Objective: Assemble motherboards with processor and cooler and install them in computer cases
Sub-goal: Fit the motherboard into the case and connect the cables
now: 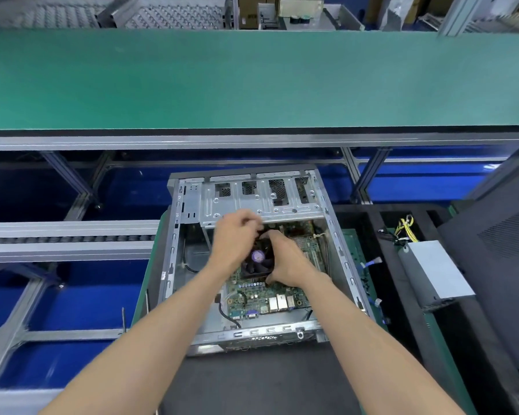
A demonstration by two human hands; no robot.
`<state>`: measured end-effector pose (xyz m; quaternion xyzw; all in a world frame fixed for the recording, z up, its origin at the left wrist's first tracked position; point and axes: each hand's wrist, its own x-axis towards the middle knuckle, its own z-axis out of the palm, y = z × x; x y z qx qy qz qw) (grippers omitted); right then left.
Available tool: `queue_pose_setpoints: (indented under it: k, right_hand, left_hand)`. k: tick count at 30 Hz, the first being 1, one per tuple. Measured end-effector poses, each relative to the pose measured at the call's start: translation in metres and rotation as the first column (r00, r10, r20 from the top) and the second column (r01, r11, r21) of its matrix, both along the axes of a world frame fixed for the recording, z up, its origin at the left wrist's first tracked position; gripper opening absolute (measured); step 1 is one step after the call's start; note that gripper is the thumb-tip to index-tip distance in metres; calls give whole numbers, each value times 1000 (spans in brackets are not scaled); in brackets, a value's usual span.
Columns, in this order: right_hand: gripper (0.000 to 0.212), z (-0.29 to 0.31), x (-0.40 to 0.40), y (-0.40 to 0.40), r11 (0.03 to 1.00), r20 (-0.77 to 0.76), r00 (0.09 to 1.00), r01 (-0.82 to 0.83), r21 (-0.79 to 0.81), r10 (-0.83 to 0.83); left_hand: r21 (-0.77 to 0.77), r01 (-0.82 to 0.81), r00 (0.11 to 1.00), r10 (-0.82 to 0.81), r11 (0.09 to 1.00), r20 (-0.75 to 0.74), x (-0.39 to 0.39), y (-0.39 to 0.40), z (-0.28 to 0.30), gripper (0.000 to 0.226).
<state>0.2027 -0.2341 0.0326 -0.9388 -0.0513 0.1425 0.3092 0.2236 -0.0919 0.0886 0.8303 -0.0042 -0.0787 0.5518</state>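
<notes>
An open grey computer case lies flat in front of me with a green motherboard inside it. A black cooler with a purple centre label sits on the board. My left hand curls its fingers over the cooler's far left corner. My right hand grips the cooler's right side, thumb at its near edge. Both forearms reach in over the case's near rim. The processor is hidden under the cooler.
A grey power supply with yellow and black cables lies on black foam to the right. A dark case panel stands at far right. A green conveyor belt runs across beyond the case. Metal roller rails lie left.
</notes>
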Motion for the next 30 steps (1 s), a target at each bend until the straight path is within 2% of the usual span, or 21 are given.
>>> queue_pose_setpoints:
  k: [2, 6, 10, 13, 16, 18, 20, 23, 26, 28, 30]
  right_hand:
    - [95, -3, 0, 1, 1000, 8, 1000, 17, 7, -17]
    - [95, -3, -1, 3, 1000, 6, 1000, 13, -15, -13]
    - [96, -1, -2, 3, 1000, 4, 1000, 13, -25, -12]
    - [95, 3, -2, 3, 999, 10, 1000, 10, -34, -9]
    - [86, 4, -2, 1, 1000, 37, 999, 7, -14, -7]
    - [78, 6, -3, 0, 999, 65, 997, 29, 25, -31]
    - [72, 7, -4, 0, 997, 88, 994, 56, 52, -60]
    - [68, 8, -3, 1, 995, 111, 990, 81, 62, -87]
    - [71, 7, -2, -1, 989, 99, 987, 119, 82, -127]
    - [74, 6, -3, -1, 988, 86, 987, 130, 86, -138]
    - [75, 5, -2, -2, 987, 81, 987, 135, 83, -142]
  left_hand:
    - [115, -144, 989, 138, 983, 57, -2, 30, -13, 29]
    - [376, -196, 977, 145, 906, 159, -8, 46, -36, 27]
    - [633, -37, 994, 94, 773, -57, -11, 49, -56, 24]
    - [693, 84, 975, 83, 716, -204, -10, 52, -64, 32]
    - [762, 231, 943, 53, 605, -328, -11, 54, -69, 40]
    - [798, 252, 937, 68, 548, -343, -12, 55, -71, 37]
    - [833, 208, 955, 79, 513, -287, -13, 56, -71, 26]
    - [819, 92, 971, 132, 567, -200, -14, 57, -65, 15]
    - [751, -28, 960, 228, 659, -165, -12, 56, -63, 18]
    - [608, -174, 937, 320, 774, -140, -12, 58, -62, 22]
    - [378, -359, 888, 436, 853, -142, -11, 60, -64, 29]
